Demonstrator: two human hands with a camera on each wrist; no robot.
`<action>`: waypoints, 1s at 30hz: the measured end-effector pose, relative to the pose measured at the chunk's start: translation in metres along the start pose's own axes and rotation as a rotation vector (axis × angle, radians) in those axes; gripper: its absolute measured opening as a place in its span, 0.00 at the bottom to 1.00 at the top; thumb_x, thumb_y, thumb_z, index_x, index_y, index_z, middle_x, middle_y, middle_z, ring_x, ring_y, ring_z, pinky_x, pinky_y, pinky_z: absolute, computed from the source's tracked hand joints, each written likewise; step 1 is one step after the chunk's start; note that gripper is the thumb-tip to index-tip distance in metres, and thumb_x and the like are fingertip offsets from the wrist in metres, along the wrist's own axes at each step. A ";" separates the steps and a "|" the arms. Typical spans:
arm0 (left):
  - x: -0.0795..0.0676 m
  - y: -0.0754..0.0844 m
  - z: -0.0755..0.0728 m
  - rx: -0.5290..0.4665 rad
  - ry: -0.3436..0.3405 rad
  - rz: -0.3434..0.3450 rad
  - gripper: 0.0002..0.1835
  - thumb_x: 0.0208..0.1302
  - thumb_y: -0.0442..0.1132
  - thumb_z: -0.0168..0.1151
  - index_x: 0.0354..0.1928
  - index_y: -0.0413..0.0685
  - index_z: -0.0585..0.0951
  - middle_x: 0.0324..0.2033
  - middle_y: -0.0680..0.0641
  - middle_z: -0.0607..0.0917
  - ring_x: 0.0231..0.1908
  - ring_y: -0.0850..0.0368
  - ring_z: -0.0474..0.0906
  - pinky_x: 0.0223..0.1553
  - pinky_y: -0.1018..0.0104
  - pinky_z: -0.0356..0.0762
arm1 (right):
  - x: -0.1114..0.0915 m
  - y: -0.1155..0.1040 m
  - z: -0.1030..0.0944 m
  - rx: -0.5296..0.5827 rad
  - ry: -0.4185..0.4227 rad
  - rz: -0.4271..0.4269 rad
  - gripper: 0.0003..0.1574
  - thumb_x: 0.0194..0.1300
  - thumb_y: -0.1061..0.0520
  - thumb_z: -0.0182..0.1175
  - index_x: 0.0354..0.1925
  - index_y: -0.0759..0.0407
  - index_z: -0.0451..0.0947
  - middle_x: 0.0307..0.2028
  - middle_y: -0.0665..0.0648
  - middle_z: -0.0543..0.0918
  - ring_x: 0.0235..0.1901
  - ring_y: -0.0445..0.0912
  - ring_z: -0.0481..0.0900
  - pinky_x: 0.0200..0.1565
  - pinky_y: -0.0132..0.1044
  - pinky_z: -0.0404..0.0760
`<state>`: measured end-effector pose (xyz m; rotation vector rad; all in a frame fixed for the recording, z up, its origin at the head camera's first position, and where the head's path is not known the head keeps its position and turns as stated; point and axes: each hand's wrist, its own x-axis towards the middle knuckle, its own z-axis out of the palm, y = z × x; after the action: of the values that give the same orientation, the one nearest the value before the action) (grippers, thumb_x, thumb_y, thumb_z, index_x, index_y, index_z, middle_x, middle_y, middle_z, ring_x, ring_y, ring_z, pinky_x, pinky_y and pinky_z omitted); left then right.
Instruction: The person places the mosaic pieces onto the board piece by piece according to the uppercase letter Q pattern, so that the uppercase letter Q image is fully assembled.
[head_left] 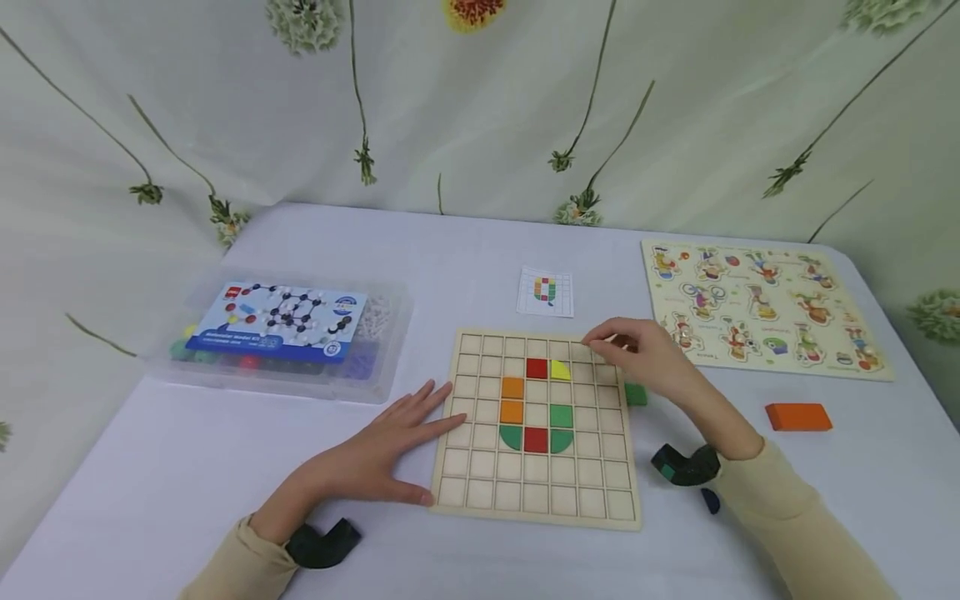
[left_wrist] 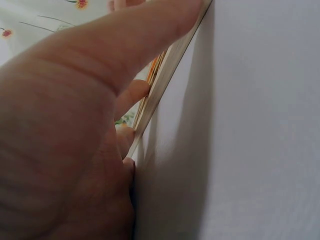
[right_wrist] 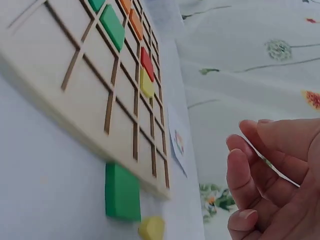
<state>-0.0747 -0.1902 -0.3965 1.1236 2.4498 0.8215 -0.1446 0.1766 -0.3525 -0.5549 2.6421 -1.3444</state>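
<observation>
A wooden grid board (head_left: 472, 475) lies flat, with red, orange, green and yellow pieces in several cells. Its left edge is touched by my left hand (head_left: 378, 446), fingers spread and fingertips over the rim. In the left wrist view the thumb (left_wrist: 135, 37) reaches along the board's side. My right hand (head_left: 645, 354) is over the far right corner of the board, thumb and fingers loosely bent with nothing showing between them. The yellow piece (head_left: 560, 370) sits in a cell beside a red square (head_left: 536, 367). A green block (right_wrist: 122, 192) lies against the board's right edge.
Beyond the board is a small pattern card (head_left: 545, 292). A clear plastic box (head_left: 386, 367) with a blue-labelled booklet stands left. Right are a picture puzzle (head_left: 765, 308), an orange block (head_left: 798, 417) and a dark blue piece (head_left: 710, 500). A small yellow piece (right_wrist: 151, 228) lies near the green block.
</observation>
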 end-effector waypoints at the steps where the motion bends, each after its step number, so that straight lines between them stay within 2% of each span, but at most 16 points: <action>1: 0.000 0.000 0.000 -0.003 0.002 -0.001 0.48 0.49 0.60 0.68 0.71 0.57 0.58 0.72 0.46 0.41 0.69 0.46 0.30 0.63 0.42 0.37 | -0.007 0.003 -0.008 -0.004 0.013 0.009 0.12 0.67 0.58 0.56 0.42 0.65 0.81 0.36 0.59 0.82 0.29 0.52 0.74 0.29 0.35 0.72; 3: 0.000 -0.001 0.000 -0.002 0.007 0.002 0.48 0.50 0.60 0.67 0.71 0.56 0.59 0.72 0.46 0.42 0.69 0.45 0.31 0.63 0.41 0.37 | -0.020 0.012 -0.020 -0.002 0.029 0.051 0.12 0.68 0.59 0.56 0.43 0.66 0.80 0.37 0.60 0.81 0.30 0.53 0.75 0.29 0.34 0.72; 6: 0.000 -0.001 0.001 0.002 0.015 0.008 0.48 0.50 0.61 0.67 0.71 0.56 0.59 0.72 0.45 0.42 0.69 0.44 0.31 0.63 0.41 0.38 | -0.040 0.025 -0.027 -0.004 0.027 0.115 0.11 0.66 0.61 0.56 0.44 0.66 0.80 0.37 0.59 0.81 0.31 0.51 0.74 0.30 0.33 0.72; 11: -0.004 0.000 0.002 0.008 0.026 0.018 0.48 0.50 0.62 0.66 0.71 0.56 0.59 0.72 0.44 0.43 0.69 0.44 0.32 0.62 0.41 0.39 | -0.059 0.041 -0.017 -0.044 0.020 0.144 0.12 0.62 0.64 0.60 0.46 0.64 0.81 0.41 0.57 0.82 0.32 0.49 0.72 0.31 0.33 0.72; 15: -0.002 0.000 0.002 0.011 0.028 0.027 0.48 0.49 0.62 0.66 0.71 0.56 0.59 0.72 0.44 0.42 0.69 0.44 0.32 0.62 0.41 0.39 | -0.065 0.043 -0.010 -0.109 0.075 0.123 0.15 0.58 0.65 0.64 0.46 0.63 0.81 0.35 0.54 0.80 0.30 0.47 0.70 0.30 0.32 0.70; 19: -0.001 0.000 0.004 0.007 0.018 0.024 0.48 0.50 0.63 0.65 0.71 0.57 0.58 0.72 0.44 0.42 0.69 0.43 0.32 0.62 0.40 0.39 | -0.069 0.042 -0.004 -0.191 0.111 0.119 0.15 0.53 0.64 0.68 0.42 0.61 0.82 0.28 0.51 0.73 0.27 0.46 0.68 0.27 0.32 0.67; 30: -0.002 0.002 0.000 0.005 0.009 -0.001 0.49 0.49 0.61 0.67 0.72 0.56 0.58 0.72 0.45 0.41 0.69 0.44 0.31 0.63 0.41 0.38 | -0.065 0.041 0.001 -0.217 0.140 0.123 0.17 0.50 0.68 0.69 0.38 0.60 0.75 0.28 0.52 0.72 0.27 0.46 0.69 0.27 0.34 0.67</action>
<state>-0.0723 -0.1905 -0.3949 1.1225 2.4611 0.8223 -0.0950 0.2220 -0.3895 -0.3241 2.9031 -1.1088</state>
